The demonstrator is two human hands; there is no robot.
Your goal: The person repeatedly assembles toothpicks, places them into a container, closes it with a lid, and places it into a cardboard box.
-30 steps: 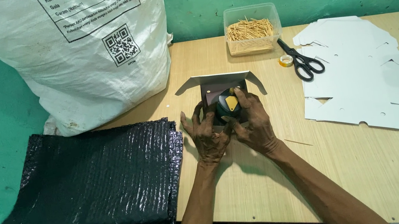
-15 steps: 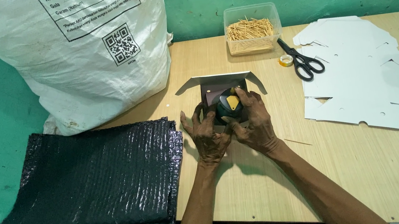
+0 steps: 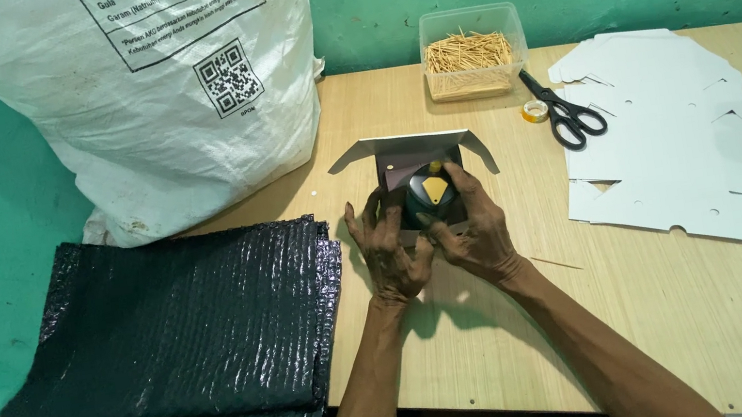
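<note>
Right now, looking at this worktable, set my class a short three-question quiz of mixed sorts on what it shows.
1. True or false: the scissors lie shut beside the stack of white card blanks.
2. What fills the clear plastic tub? A) thin wooden sticks B) buttons C) screws
3. Which hand lies over the small dark tool with a yellow patch?

Key
1. True.
2. A.
3. The right hand; the left hand steadies the folded card piece.

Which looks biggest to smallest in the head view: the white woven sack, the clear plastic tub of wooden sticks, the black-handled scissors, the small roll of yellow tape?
1. White woven sack
2. Clear plastic tub of wooden sticks
3. Black-handled scissors, somewhat smaller in area than the tub
4. Small roll of yellow tape
</note>
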